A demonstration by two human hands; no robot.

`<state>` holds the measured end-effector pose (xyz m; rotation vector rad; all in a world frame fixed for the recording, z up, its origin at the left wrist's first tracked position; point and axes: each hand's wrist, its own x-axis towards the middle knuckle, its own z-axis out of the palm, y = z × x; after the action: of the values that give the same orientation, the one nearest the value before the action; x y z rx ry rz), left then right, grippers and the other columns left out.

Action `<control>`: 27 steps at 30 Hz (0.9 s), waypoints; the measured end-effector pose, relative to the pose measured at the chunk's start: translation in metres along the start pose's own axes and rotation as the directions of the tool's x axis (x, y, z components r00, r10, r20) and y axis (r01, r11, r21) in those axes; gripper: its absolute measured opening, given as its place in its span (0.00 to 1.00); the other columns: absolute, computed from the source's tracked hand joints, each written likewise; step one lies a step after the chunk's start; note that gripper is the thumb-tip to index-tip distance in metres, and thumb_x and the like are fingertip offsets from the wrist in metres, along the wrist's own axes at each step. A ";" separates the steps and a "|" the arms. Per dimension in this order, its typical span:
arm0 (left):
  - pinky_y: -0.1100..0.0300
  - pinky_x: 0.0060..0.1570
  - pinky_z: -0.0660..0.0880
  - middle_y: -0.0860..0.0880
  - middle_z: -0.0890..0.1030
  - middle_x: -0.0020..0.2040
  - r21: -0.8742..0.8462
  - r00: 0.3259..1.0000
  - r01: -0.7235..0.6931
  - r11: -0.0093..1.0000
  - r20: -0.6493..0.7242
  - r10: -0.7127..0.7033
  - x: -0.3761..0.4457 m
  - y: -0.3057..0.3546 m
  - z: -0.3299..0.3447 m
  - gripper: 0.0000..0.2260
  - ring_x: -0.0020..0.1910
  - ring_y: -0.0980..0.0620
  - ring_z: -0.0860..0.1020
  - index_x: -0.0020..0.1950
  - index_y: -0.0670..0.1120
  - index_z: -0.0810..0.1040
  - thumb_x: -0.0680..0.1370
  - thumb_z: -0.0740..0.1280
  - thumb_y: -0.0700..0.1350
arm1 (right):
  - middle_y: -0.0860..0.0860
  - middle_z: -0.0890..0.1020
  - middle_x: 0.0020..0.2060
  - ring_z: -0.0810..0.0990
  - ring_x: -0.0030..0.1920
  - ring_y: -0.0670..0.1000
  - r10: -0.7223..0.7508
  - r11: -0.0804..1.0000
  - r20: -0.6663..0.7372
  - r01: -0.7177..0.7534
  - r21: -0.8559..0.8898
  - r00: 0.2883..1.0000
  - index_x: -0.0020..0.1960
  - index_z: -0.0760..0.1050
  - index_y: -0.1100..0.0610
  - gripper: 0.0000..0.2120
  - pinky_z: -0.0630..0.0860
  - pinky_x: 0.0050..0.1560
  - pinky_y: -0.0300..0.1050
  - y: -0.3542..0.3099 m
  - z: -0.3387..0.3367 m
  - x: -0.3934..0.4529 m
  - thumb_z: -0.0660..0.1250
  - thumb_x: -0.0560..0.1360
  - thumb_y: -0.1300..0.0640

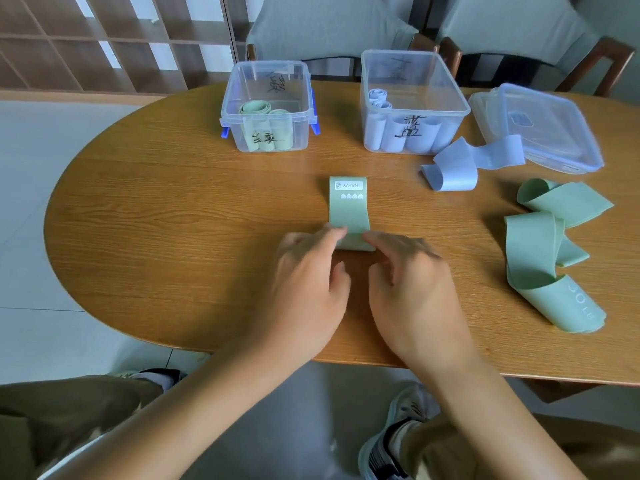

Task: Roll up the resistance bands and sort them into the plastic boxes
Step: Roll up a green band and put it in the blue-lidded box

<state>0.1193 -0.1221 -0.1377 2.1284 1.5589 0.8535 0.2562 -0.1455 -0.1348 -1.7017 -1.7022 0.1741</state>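
Currently: green band (349,209), flat at frame centre on the table (173,202). Left hand (308,271) and right hand (412,278) pinch its near end, fingers curled. Advice: roll tight, edges aligned, toward green box (266,105), upper centre.

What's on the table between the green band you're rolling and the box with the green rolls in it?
Nothing. In the head view, only bare wooden table lies between the flat green band under both hands and the left box holding green rolls.
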 end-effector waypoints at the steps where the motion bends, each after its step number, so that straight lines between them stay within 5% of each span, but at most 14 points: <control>1: 0.69 0.63 0.62 0.51 0.79 0.65 0.015 1.000 -0.015 1.000 0.006 0.015 0.002 -0.002 0.001 0.22 0.66 0.51 0.71 0.73 0.47 0.74 0.79 0.66 0.39 | 0.54 0.84 0.55 0.79 0.55 0.56 0.003 1.000 0.013 -0.003 -0.022 1.000 0.60 0.81 0.59 0.22 0.68 0.57 0.36 0.002 0.001 0.000 0.61 0.70 0.71; 7: 0.53 0.72 0.64 0.47 0.72 0.74 0.093 0.996 -0.070 0.993 0.063 0.064 0.010 -0.012 0.002 0.24 0.71 0.46 0.65 0.76 0.48 0.70 0.79 0.66 0.43 | 0.56 0.80 0.63 0.74 0.64 0.59 -0.002 0.995 0.053 0.007 -0.098 0.999 0.66 0.78 0.60 0.25 0.69 0.67 0.45 0.009 0.007 0.010 0.56 0.71 0.65; 13: 0.57 0.69 0.65 0.47 0.76 0.69 0.209 0.977 -0.205 0.956 -0.016 0.213 0.015 -0.014 -0.002 0.15 0.68 0.45 0.70 0.64 0.43 0.79 0.78 0.66 0.41 | 0.58 0.79 0.65 0.72 0.66 0.60 -0.004 0.993 0.072 0.012 -0.121 0.997 0.67 0.77 0.59 0.28 0.67 0.69 0.48 0.015 0.013 0.023 0.54 0.70 0.63; 20: 0.51 0.67 0.72 0.47 0.78 0.67 0.351 0.959 -0.280 0.893 0.075 0.272 0.023 -0.011 0.000 0.18 0.68 0.46 0.71 0.68 0.40 0.76 0.79 0.64 0.44 | 0.57 0.77 0.66 0.71 0.66 0.59 0.013 0.998 0.099 -0.007 -0.061 0.995 0.70 0.74 0.58 0.29 0.64 0.70 0.46 0.023 0.015 0.035 0.57 0.70 0.63; 27: 0.48 0.61 0.76 0.48 0.78 0.68 0.416 0.961 -0.277 0.866 0.107 0.256 0.043 -0.016 0.002 0.20 0.67 0.46 0.72 0.70 0.42 0.74 0.77 0.66 0.43 | 0.54 0.81 0.60 0.77 0.60 0.57 0.076 0.996 -0.038 -0.074 0.057 0.996 0.67 0.75 0.57 0.26 0.69 0.63 0.42 0.025 0.011 0.034 0.61 0.70 0.69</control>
<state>0.1181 -0.0765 -0.1381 2.7065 1.5595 0.5659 0.2750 -0.1069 -0.1435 -1.7181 -1.5912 0.2181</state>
